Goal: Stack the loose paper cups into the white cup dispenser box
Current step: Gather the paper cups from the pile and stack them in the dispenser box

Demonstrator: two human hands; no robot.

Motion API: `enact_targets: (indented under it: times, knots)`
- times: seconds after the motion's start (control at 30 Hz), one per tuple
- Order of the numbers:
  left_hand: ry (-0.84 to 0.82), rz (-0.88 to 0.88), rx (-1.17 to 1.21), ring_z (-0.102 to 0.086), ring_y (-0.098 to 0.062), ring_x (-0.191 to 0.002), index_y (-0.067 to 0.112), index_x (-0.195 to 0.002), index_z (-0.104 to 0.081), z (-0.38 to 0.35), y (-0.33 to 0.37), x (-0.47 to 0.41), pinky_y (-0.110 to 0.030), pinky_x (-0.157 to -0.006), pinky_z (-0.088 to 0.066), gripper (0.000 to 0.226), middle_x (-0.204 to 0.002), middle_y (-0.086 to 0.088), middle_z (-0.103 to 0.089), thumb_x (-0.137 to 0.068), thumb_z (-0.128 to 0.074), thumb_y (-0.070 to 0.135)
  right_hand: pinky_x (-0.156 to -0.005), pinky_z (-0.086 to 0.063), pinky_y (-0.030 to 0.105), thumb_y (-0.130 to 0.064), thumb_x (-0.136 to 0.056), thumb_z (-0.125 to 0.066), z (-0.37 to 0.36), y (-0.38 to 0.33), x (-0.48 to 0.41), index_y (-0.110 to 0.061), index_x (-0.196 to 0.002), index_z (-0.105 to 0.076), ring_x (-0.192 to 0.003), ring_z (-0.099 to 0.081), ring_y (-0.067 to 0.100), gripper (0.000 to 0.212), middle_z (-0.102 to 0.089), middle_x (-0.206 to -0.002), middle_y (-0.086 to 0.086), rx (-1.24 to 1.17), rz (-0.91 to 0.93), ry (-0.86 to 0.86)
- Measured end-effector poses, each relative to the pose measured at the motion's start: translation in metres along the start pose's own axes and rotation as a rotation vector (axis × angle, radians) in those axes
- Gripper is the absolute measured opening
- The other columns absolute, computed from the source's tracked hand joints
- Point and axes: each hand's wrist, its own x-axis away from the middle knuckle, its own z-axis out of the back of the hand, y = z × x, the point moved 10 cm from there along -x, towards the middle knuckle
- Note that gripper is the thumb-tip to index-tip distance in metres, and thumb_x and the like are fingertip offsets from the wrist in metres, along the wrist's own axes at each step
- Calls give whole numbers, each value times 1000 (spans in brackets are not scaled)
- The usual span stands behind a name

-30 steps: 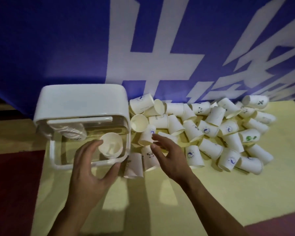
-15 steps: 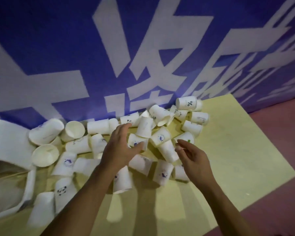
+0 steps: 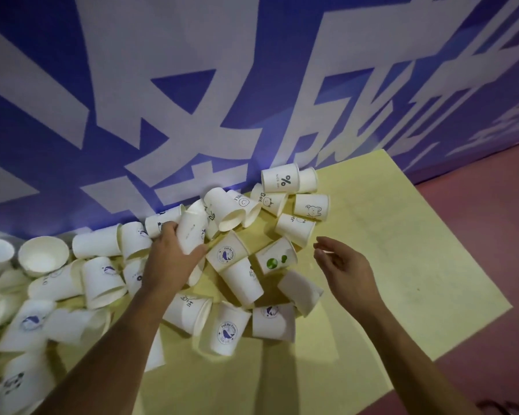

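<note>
Several white paper cups (image 3: 237, 277) lie scattered on their sides across a yellow table top (image 3: 387, 250), many with small printed logos. My left hand (image 3: 170, 259) reaches into the middle of the pile and is shut on one paper cup (image 3: 192, 227), fingers wrapped around its side. My right hand (image 3: 346, 265) hovers open to the right of the pile, just beside a cup with green dots (image 3: 276, 256), holding nothing. The white dispenser box is out of view.
A blue banner with large white characters (image 3: 252, 85) stands right behind the cups. The table's right edge drops to a reddish floor (image 3: 492, 235). Bare yellow surface lies to the right of the pile and near me.
The view has swung right, so the dispenser box has left the frame. My left hand moved from the box into the pile and closed on a cup. My right hand shifted right, staying open.
</note>
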Motion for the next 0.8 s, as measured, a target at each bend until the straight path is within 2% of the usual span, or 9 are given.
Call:
enact_targets:
  times: [0.13,0.27,0.4,0.5,0.57,0.67,0.73,0.8]
  knots:
    - [101,-63,84,-58,-28,-110,23,-140,-45,37,15,10,-44,-85,-54,71,-128,-7,-56,-83,-84,41,-92,-57,32,-28,-98,-69,2,-19,-45,-17,-130,-69,-97,-72,8,34,-75,-118,-3,18,21,23]
    - [150,-106,187,-62,-23,-106,28,-139,-50,76,16,28,-42,-83,-58,71,-127,-3,-57,-80,-87,41,-93,-56,38,-40,-89,-78,-7,-53,-105,-17,-145,-56,-109,-63,16,64,-63,-134,-3,63,59,21]
    - [164,-5,406,-70,-23,-101,33,-127,-50,98,-6,50,-36,-78,-60,72,-120,1,-66,-69,-91,42,-86,-56,37,-38,-79,-88,-33,-62,-164,-22,-154,-40,-113,-58,19,91,-51,-136,-8,156,52,-110]
    - [197,-23,415,-70,-17,-100,34,-124,-53,109,-18,66,-36,-81,-57,66,-111,9,-69,-67,-85,47,-78,-60,37,-34,-67,-95,-50,-46,-195,-30,-155,-34,-114,-62,26,108,-55,-142,2,276,16,-221]
    - [213,-8,407,-69,-14,-101,34,-125,-55,115,-27,70,-33,-81,-55,62,-112,12,-69,-72,-84,47,-76,-62,39,-47,-53,-96,-56,-39,-209,-37,-147,-36,-113,-62,27,112,-57,-134,4,366,35,-259]
    - [232,20,373,-65,-21,-107,24,-133,-57,121,-41,70,-32,-85,-50,58,-119,4,-66,-82,-84,37,-90,-59,54,-66,-39,-83,-62,-32,-224,-42,-133,-40,-114,-60,29,106,-60,-125,3,445,112,-259]
    - [242,15,336,-61,-20,-111,20,-136,-58,126,-47,69,-32,-88,-46,57,-124,3,-65,-86,-82,34,-90,-58,57,-63,-46,-87,-63,-39,-219,-41,-131,-41,-113,-60,30,99,-61,-124,2,474,144,-248]
    - [246,19,306,-59,-18,-111,20,-137,-60,129,-54,69,-23,-84,-44,55,-128,3,-64,-88,-80,34,-88,-59,56,-52,-57,-94,-61,-53,-206,-35,-134,-43,-111,-62,29,94,-62,-125,3,467,171,-221]
